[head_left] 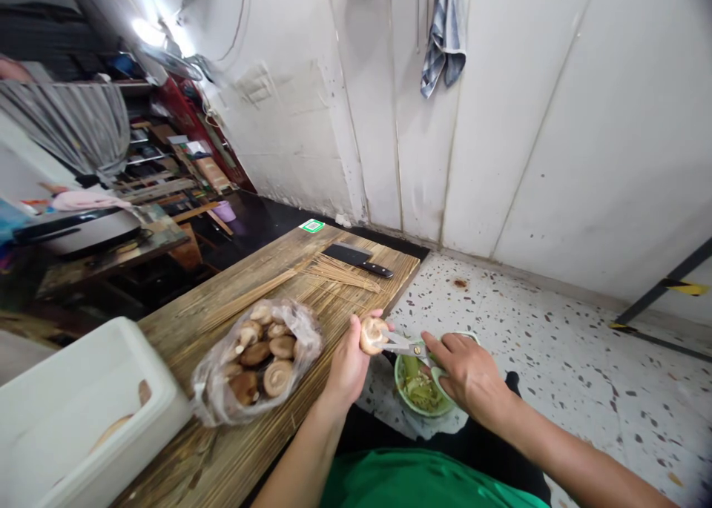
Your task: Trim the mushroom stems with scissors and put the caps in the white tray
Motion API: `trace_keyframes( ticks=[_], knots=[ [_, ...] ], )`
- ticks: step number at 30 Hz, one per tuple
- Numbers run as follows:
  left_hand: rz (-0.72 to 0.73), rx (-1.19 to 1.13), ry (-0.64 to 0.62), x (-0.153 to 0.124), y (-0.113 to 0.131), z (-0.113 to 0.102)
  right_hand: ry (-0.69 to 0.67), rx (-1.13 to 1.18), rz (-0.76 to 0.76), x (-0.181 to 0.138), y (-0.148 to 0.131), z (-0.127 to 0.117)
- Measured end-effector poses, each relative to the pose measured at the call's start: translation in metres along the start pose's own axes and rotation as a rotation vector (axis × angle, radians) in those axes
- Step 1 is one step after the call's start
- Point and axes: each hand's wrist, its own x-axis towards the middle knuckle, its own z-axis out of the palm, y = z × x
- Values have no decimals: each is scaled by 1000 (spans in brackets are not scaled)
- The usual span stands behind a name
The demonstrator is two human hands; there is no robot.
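My left hand (345,365) is closed round a brown mushroom (371,334), held up past the right edge of the wooden table (245,449). My right hand (467,371) grips a pair of scissors (403,344) whose blades point left at the mushroom's stem side. Both hands hover over a green bowl (401,389) with greenish scraps in it, standing on the floor. A clear plastic bag of mushrooms (256,360) lies on the table just left of my left hand.
A black cleaver (357,259) and a bundle of bamboo skewers (278,282) lie farther back on the table. A white foam box (83,419) sits at the near left. Speckled floor (556,360) spreads right; a towel (443,33) hangs on the white wall.
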Motion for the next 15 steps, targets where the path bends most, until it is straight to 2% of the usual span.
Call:
trace_keyframes(
  ticks=[12,15],
  knots=[
    [-67,30,144,1,-18,-2,-304,-85,-157,17,14,-6],
    [-76,14,162,1,-20,-1,-331,-102,-186,21,20,-6]
  ],
)
